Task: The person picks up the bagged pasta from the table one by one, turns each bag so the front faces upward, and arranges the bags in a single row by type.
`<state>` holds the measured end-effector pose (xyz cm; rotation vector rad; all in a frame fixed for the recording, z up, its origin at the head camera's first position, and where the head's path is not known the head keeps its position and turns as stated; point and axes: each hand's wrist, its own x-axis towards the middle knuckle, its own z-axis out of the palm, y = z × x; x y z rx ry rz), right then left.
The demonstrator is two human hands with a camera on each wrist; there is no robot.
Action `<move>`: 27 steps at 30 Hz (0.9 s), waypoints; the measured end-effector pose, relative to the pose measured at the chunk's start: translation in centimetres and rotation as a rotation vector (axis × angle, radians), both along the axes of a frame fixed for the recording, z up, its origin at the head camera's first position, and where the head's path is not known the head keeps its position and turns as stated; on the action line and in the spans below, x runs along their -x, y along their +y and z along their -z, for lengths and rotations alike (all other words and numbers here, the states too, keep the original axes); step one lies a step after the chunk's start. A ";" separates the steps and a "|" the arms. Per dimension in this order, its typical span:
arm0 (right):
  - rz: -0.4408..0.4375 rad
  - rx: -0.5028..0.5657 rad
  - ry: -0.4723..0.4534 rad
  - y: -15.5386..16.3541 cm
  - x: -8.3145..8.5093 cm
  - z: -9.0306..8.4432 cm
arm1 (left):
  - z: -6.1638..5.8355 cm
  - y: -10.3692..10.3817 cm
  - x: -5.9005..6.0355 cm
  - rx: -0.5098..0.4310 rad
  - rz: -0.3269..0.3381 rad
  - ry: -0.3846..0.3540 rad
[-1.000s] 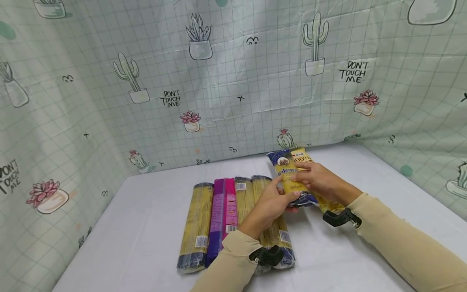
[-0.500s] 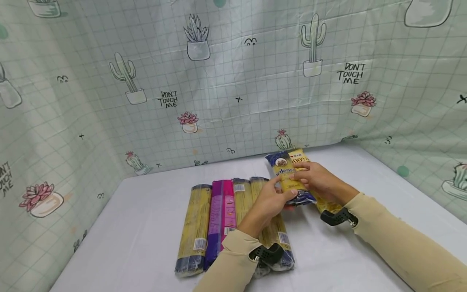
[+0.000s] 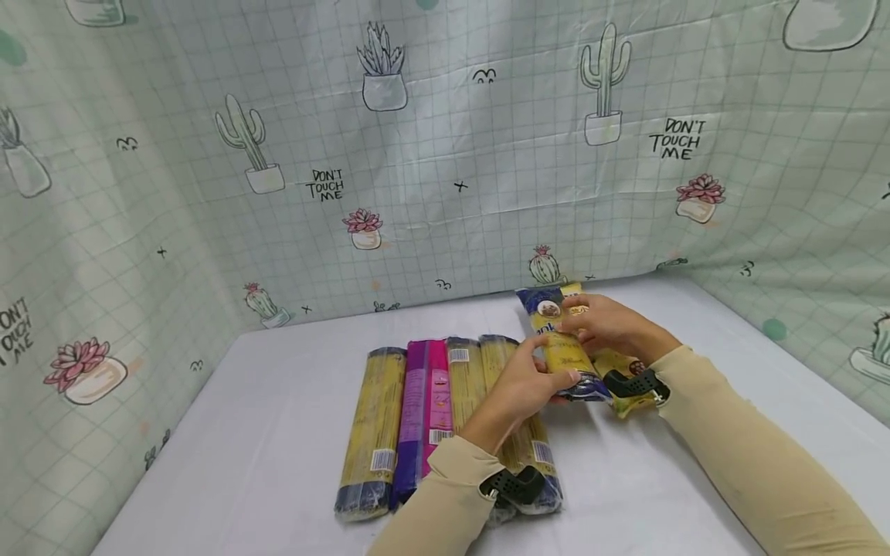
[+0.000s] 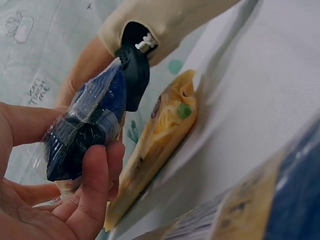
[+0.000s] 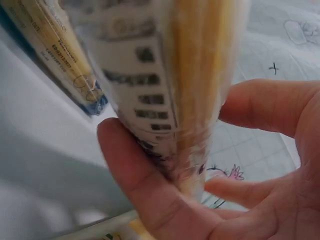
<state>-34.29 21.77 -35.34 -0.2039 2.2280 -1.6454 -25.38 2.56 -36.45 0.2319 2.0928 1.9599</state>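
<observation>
Both hands hold a yellow-and-blue pasta bag (image 3: 566, 354), tilted, above the table's right side. My left hand (image 3: 521, 384) grips its lower end, thumb in front; in the left wrist view, fingers pinch the crimped blue end (image 4: 85, 132). My right hand (image 3: 612, 324) grips the bag's upper right side, with fingers on both faces in the right wrist view. Behind the right hand lies a second, yellow pasta bag (image 3: 628, 405), partly hidden by the hand and the held bag. The left forearm crosses over long spaghetti packs.
Left of the hands, long packs lie side by side: a yellow spaghetti pack (image 3: 373, 421), a pink-and-purple pack (image 3: 426, 405) and two more yellow spaghetti packs (image 3: 464, 374). They rest on a white table (image 3: 278, 432). A patterned curtain (image 3: 445, 139) hangs behind and at the sides.
The held pasta bag has shifted slightly right. My right hand has moved up a little along it and now covers more of the yellow bag behind. The left hand keeps its grip.
</observation>
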 end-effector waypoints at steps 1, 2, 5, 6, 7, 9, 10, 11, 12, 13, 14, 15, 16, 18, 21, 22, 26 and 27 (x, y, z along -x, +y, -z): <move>0.001 -0.001 0.010 0.0 0.0 0.0 | 0.0 0.0 -0.1 0.000 0.003 0.002; 0.003 0.004 0.018 0.1 -0.1 0.1 | 0.0 0.0 -0.1 -0.004 0.007 0.005; -0.001 0.032 0.029 0.2 -0.1 0.4 | 0.1 0.0 -0.3 0.002 0.023 0.014; -0.002 0.034 0.033 0.2 -0.1 0.6 | 0.2 0.0 -0.3 0.009 0.030 0.019; -0.002 0.033 0.034 0.2 -0.1 0.7 | 0.2 -0.1 -0.4 0.021 0.034 0.024; -0.002 0.030 0.035 0.2 -0.1 0.9 | 0.3 -0.1 -0.4 0.044 0.043 0.030; -0.001 0.029 0.034 0.2 -0.1 1.0 | 0.3 -0.1 -0.5 0.057 0.048 0.035; 0.000 0.029 0.034 0.2 -0.1 1.0 | 0.3 0.0 -0.5 0.064 0.052 0.035; 0.002 0.031 0.033 0.2 -0.1 1.1 | 0.3 0.0 -0.5 0.075 0.053 0.039; 0.002 0.033 0.029 0.1 -0.1 1.1 | 0.3 0.0 -0.5 0.082 0.052 0.039; -0.004 0.036 0.028 0.1 0.0 1.2 | 0.3 -0.1 -0.6 0.088 0.053 0.040; -0.008 0.040 0.029 0.1 0.0 1.2 | 0.3 -0.1 -0.6 0.093 0.054 0.041; -0.005 0.043 0.026 0.1 0.0 1.3 | 0.3 -0.2 -0.6 0.095 0.056 0.039; 0.005 0.039 0.022 0.0 0.1 1.4 | 0.2 -0.3 -0.6 0.097 0.055 0.033; 0.011 0.038 0.013 0.0 0.2 1.5 | 0.3 -0.4 -0.6 0.097 0.063 0.024; 0.019 0.038 0.006 -0.1 0.2 1.6 | 0.3 -0.5 -0.6 0.093 0.064 0.020; 0.021 0.041 0.007 -0.2 0.2 1.6 | 0.3 -0.7 -0.6 0.079 0.069 0.014; 0.021 0.036 0.015 -0.2 0.2 1.6 | 0.3 -0.8 -0.6 0.074 0.072 0.013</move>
